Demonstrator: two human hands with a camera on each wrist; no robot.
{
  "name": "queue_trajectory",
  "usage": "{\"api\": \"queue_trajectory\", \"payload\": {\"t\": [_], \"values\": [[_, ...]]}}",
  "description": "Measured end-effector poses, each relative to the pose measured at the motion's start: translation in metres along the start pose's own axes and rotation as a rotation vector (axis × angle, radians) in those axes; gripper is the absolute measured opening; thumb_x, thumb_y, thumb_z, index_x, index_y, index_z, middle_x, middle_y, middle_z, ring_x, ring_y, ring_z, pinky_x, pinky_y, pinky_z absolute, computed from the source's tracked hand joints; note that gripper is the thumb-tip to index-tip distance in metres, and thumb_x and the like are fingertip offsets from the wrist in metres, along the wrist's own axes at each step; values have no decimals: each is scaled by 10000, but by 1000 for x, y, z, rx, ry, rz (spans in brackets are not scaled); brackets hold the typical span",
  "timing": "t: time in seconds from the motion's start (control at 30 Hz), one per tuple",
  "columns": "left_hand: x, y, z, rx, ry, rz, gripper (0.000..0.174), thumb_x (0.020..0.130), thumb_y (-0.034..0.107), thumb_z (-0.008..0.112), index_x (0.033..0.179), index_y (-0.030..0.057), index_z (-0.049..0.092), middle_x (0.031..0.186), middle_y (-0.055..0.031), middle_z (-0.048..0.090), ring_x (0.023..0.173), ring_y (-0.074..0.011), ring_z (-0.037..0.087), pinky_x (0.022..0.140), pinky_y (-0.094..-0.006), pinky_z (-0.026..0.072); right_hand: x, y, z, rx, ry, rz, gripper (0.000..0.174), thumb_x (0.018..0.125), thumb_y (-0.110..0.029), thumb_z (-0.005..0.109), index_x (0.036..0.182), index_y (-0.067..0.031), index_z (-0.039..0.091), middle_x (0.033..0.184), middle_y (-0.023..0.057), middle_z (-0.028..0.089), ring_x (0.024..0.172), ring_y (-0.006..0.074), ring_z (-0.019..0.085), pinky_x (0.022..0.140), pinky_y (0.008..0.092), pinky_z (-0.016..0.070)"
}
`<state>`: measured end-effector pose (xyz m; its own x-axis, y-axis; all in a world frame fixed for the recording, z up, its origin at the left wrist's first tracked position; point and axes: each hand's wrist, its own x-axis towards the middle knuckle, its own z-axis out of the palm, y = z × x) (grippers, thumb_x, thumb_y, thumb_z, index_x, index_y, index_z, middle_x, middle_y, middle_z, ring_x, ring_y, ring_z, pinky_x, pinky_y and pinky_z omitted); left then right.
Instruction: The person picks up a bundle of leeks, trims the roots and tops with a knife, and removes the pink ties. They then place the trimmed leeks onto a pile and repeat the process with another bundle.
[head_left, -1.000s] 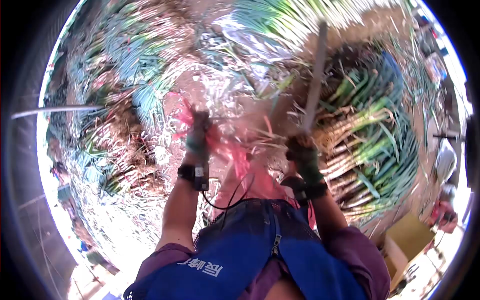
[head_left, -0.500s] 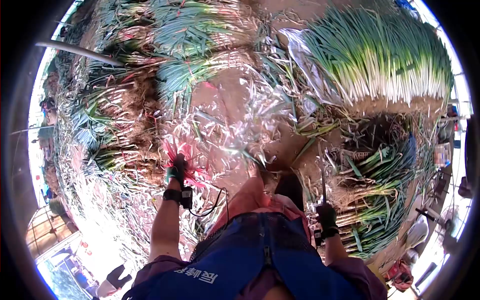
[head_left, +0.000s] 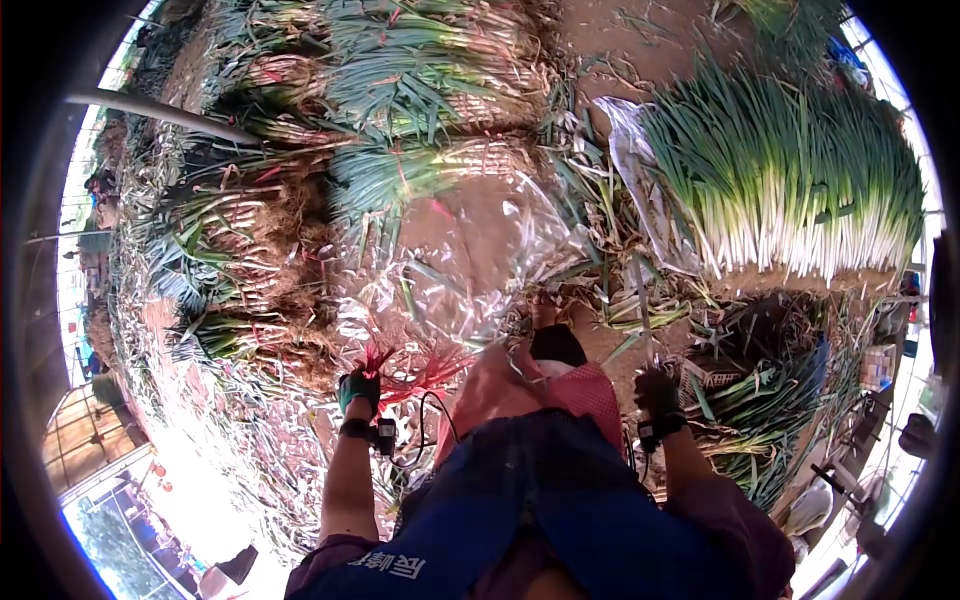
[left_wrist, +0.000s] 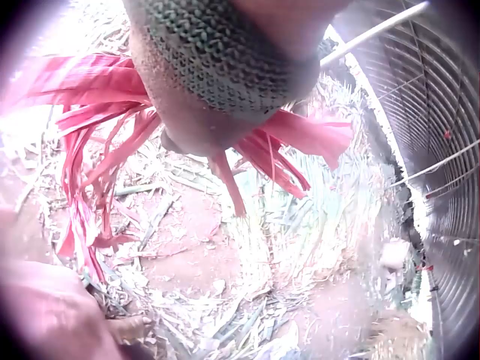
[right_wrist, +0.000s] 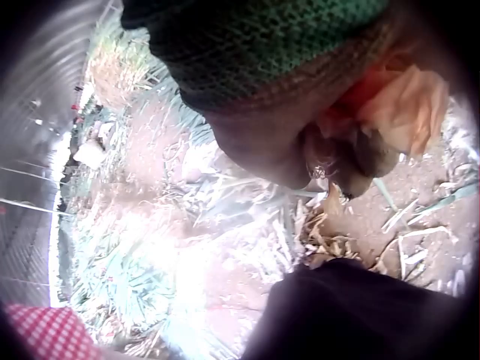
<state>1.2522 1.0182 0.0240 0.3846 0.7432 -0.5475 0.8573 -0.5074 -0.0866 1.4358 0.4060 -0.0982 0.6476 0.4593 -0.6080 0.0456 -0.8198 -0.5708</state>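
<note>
In the head view, my left hand [head_left: 360,390] grips a bunch of red strips [head_left: 425,376], their loose ends spreading to the right. The left wrist view shows the red strips [left_wrist: 105,82] coming out on both sides of the gloved hand [left_wrist: 217,82]. My right hand [head_left: 657,393], in a dark green glove, is at the lower end of a long grey bar [head_left: 641,300]. Its fingers are curled in the right wrist view, where the hand [right_wrist: 277,105] has an orange-red piece [right_wrist: 409,109] beside it; the bar cannot be made out there.
Bundled green onions [head_left: 430,95] lie at upper left, with rooty bundles [head_left: 240,250] below. White-stemmed onions [head_left: 790,190] stand packed at upper right, beside a plastic sheet [head_left: 635,150]. A crate [head_left: 712,372] and more onions [head_left: 760,400] are right of my right hand. Scraps litter the ground.
The view has shifted as I straightened. My hands have moved apart: the left with the red strips, the right with the bar away from the middle. The onion piles appear lower in the head view.
</note>
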Motion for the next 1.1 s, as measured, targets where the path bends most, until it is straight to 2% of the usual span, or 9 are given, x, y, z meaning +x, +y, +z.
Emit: {"api": "queue_trajectory", "payload": {"t": [0.03,0.07,0.13,0.2,0.43,0.5,0.83,1.07,1.1], "values": [[15,-9,8,-65,-56,-54,456,816,477,569,1040,87,642,997,-192,646,872,-383,617,734,-423,498,23,-34,-30,137,-67,83,74,658,-163,651,674,-151,580,670,41,560,606,204,586,456,353,462],[21,-12,15,-348,-171,-130,495,812,502,588,1023,59,649,936,-155,657,805,-290,615,678,-379,473,35,-71,-58,-538,-17,-214,69,749,-169,610,716,-134,560,665,10,536,585,149,557,442,309,443],[25,-14,29,-863,-293,-169,490,818,508,605,995,55,662,846,-82,654,730,-167,595,632,-331,444,71,-100,-69,788,123,482,112,854,-207,571,835,-97,555,621,-13,512,463,127,484,415,262,409],[21,-3,29,-1180,-371,-143,369,839,448,609,954,101,665,770,-33,616,713,-125,550,680,-311,437,104,-132,-91,843,96,437,127,859,-201,573,874,-76,588,659,13,560,466,131,491,409,253,373],[97,-49,72,-1120,-258,-167,357,841,419,600,873,69,663,766,-38,628,645,-124,536,576,-317,440,219,-273,-108,996,13,418,109,809,-153,618,861,-66,579,664,43,543,487,124,452,433,266,373],[105,2,-20,-809,-285,-493,405,829,461,613,878,63,668,749,-44,646,620,-142,543,581,-330,440,255,-275,-87,902,-17,324,81,814,-153,585,799,-78,557,603,1,485,457,105,411,429,254,354],[381,13,-89,-155,91,243,273,865,286,532,1080,130,593,1040,-127,627,926,-371,581,775,-427,474,389,-387,-52,1053,100,503,139,829,-206,589,782,-111,499,582,-18,448,448,109,418,405,250,346],[519,116,-138,-389,-189,116,401,875,379,523,1154,97,581,1042,-177,637,978,-353,597,798,-406,478,515,-415,-41,906,188,564,170,832,-243,612,852,-79,570,725,27,567,516,117,507,457,259,426],[575,90,-68,-454,-251,106,482,863,466,498,1149,88,589,1044,-194,634,987,-355,597,822,-405,479,538,-414,-36,957,218,584,171,836,-238,613,869,-75,576,736,31,571,522,119,511,466,259,428]]}}
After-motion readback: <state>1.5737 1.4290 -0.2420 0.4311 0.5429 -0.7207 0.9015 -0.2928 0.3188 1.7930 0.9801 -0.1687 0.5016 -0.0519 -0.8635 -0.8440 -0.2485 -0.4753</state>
